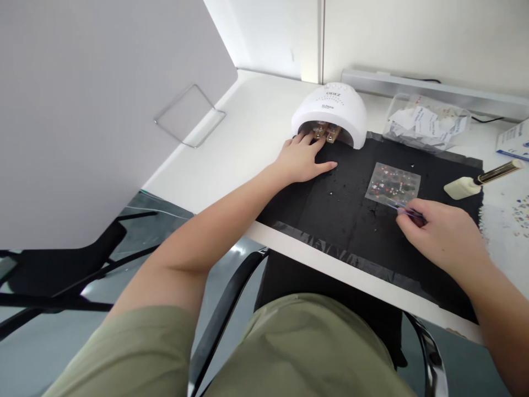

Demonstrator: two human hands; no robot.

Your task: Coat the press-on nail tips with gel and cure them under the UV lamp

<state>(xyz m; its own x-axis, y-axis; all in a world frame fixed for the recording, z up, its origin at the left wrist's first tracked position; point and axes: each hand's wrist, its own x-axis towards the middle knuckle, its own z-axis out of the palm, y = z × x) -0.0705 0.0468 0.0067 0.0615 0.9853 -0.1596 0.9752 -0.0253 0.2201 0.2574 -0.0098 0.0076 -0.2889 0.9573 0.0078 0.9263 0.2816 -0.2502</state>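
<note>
My left hand (pixel 301 157) lies at the mouth of a white nail lamp (pixel 330 107), fingers stretched out and thumb spread. Its fingertips reach just under the lamp's edge, close beside small gold-coloured pieces (pixel 326 131) standing inside; whether they touch is hard to make out. Closed around slim purplish tweezers (pixel 413 215), my right hand (pixel 444 234) hovers at the near edge of a clear sheet (pixel 392 183) dotted with small red and white decorations. The tweezer tips point at this sheet's lower edge, and nothing can be made out between them.
A black mat (pixel 343 209) covers the white table's front. Behind it stands a clear box (pixel 427 121) of labelled packets. A bottle brush cap with pale bristle-like end (pixel 463 187) lies on the right, beside scattered gems (pixel 521 212). A grey panel (pixel 103 110) rises at left.
</note>
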